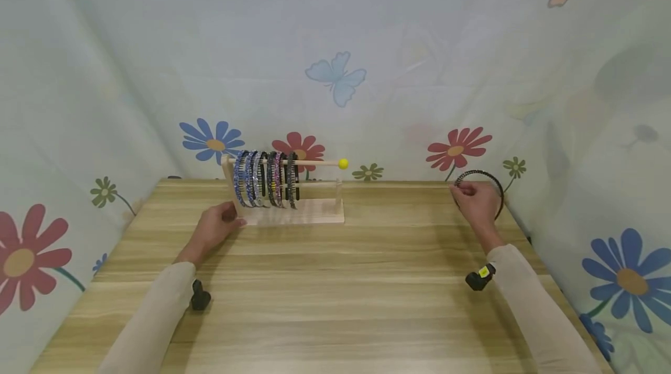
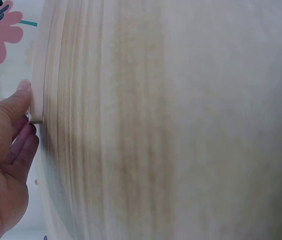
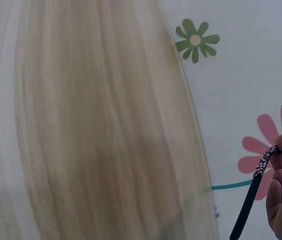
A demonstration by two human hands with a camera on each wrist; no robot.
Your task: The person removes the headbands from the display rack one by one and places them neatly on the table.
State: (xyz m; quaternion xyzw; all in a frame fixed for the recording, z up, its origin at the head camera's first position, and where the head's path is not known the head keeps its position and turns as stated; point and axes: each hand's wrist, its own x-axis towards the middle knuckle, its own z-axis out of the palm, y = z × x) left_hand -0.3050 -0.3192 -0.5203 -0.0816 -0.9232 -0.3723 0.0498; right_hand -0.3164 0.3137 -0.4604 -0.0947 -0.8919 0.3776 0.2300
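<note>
On the left side of the table stands a wooden headband rack (image 1: pixel 320 212), its rod tipped with a yellow ball (image 1: pixel 343 163). Several glittery headbands (image 1: pixel 251 182), blue, silver, black and pinkish, hang along the rod. My left hand (image 1: pixel 212 227) grips the left end of the rack's base, with the thumb (image 2: pixel 23 92) on one side and fingers bent at the other. Off to the right, my right hand (image 1: pixel 478 202) pinches a dark headband (image 1: pixel 484 173) above the table. Its sparkly part (image 3: pixel 263 162) and one plain black end show in the right wrist view.
The wood-grain table (image 1: pixel 335 292) ends at a back edge close behind the rack. A pale curtain (image 1: pixel 398 117) printed with flowers and butterflies hangs behind and at the sides. Dark wrist cameras (image 1: pixel 199 297) sit on both cuffs.
</note>
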